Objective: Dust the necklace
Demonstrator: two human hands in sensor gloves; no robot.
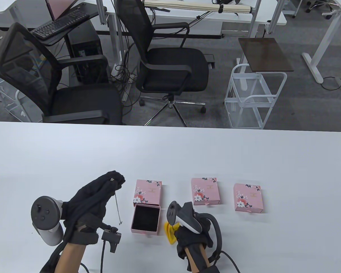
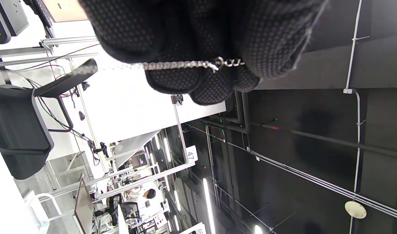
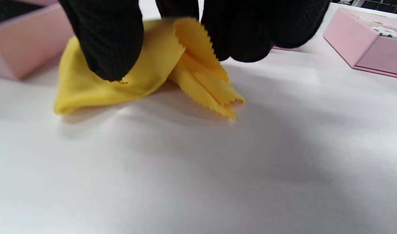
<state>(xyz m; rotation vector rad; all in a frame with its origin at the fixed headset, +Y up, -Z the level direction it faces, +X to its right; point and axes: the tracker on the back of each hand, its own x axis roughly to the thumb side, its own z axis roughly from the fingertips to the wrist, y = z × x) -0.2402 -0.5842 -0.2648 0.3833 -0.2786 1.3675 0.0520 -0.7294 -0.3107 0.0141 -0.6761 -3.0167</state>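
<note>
My left hand (image 1: 102, 193) is raised above the table and pinches a thin silver necklace (image 1: 117, 209), which hangs down with its pendant near the table. In the left wrist view the chain (image 2: 179, 65) lies across my gloved fingertips (image 2: 198, 81). My right hand (image 1: 191, 231) is down on the table and grips a folded yellow cloth (image 1: 169, 233); in the right wrist view the cloth (image 3: 153, 71) is bunched under my fingers (image 3: 110, 48). An open pink jewellery box (image 1: 145, 219) with a black lining lies between my hands, its floral lid (image 1: 148, 192) just behind it.
Two closed pink floral boxes (image 1: 205, 191) (image 1: 248, 197) lie to the right on the white table (image 1: 170, 153). Office chairs (image 1: 164, 62) and a white cart (image 1: 253, 96) stand beyond the table's far edge.
</note>
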